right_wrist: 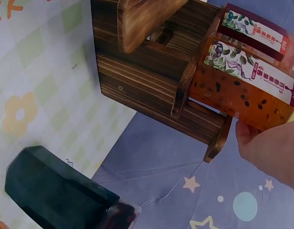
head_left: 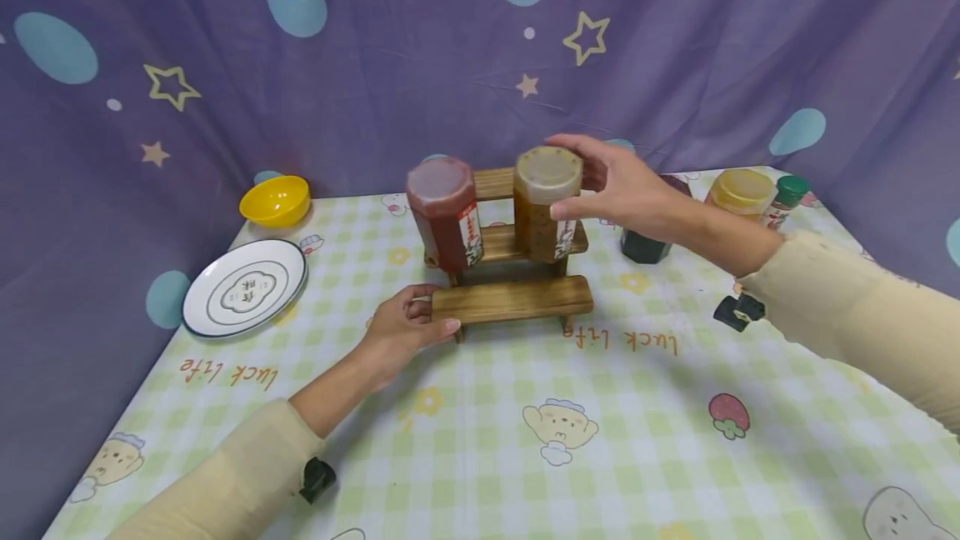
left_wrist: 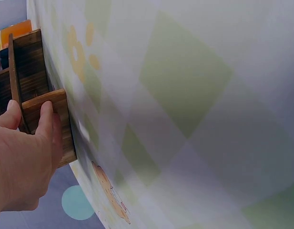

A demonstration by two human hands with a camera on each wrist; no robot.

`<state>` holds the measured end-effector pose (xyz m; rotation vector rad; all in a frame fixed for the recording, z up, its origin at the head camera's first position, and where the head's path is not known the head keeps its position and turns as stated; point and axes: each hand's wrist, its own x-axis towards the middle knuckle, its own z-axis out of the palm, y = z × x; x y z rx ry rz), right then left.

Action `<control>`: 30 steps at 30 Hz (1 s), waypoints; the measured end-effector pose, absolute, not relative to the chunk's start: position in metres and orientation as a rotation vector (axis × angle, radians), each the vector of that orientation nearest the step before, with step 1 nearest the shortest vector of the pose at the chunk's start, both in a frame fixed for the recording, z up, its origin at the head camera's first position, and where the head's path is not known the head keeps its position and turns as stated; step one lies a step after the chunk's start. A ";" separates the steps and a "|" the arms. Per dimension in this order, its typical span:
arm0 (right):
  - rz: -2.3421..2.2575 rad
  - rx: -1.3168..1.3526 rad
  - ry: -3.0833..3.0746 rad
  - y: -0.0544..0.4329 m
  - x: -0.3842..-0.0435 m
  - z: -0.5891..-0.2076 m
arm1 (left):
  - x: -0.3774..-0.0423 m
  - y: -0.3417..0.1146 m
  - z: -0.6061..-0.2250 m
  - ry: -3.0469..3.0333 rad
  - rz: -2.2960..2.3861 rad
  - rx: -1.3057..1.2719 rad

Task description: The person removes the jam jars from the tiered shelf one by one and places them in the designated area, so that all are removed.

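Note:
A three-step wooden rack (head_left: 517, 300) stands on the checked tablecloth. On its middle step is a jar of dark red sauce (head_left: 441, 227) with a white label. To the right on the same step stands a jar of amber sauce with dark seeds (head_left: 534, 223). My right hand (head_left: 641, 194) grips this jar from the right, thumb in front; its other fingers are partly hidden behind the jar. My left hand (head_left: 393, 332) holds the left end of the lowest step. In the left wrist view, its fingers (left_wrist: 45, 117) lie against the rack's wood.
Right of the rack stands a dark jar (head_left: 645, 247), partly behind my right arm. Farther right are a yellow-lidded jar (head_left: 741, 192) and a green-capped bottle (head_left: 791, 190). At left sit a yellow bowl (head_left: 276, 202) and a white plate (head_left: 217, 307). A purple curtain (head_left: 420, 48) hangs behind.

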<state>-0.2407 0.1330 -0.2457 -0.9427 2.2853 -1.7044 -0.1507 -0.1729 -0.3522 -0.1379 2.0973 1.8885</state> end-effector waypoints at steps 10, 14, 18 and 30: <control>-1.713 -0.909 2.344 0.129 -0.240 -0.247 | -0.150 -0.173 -0.352 2.092 1.912 -0.134; -1.721 -0.881 2.364 0.131 -0.241 -0.247 | -0.150 -0.172 -0.352 2.090 1.916 -0.129; -1.709 -0.856 2.378 0.132 -0.241 -0.245 | -0.150 -0.172 -0.352 2.088 1.921 -0.129; -1.765 -0.789 2.412 0.132 -0.240 -0.241 | -0.151 -0.172 -0.353 2.092 1.913 -0.150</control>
